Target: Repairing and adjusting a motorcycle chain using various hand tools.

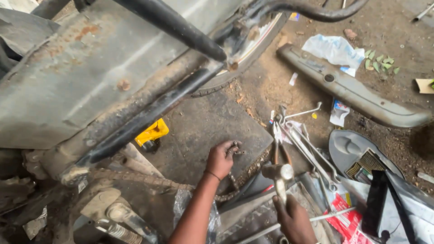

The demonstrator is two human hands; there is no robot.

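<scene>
Right hand (294, 220) closed around hammer (280, 177) handle, head raised near pliers (280, 153), left hand (221, 158) pinching rusty chain (190, 185) on dark slab (212, 131), spanners (307, 149) beside

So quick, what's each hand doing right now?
Left hand: closed, pinching the drive chain.
Right hand: closed around a hammer.
</scene>
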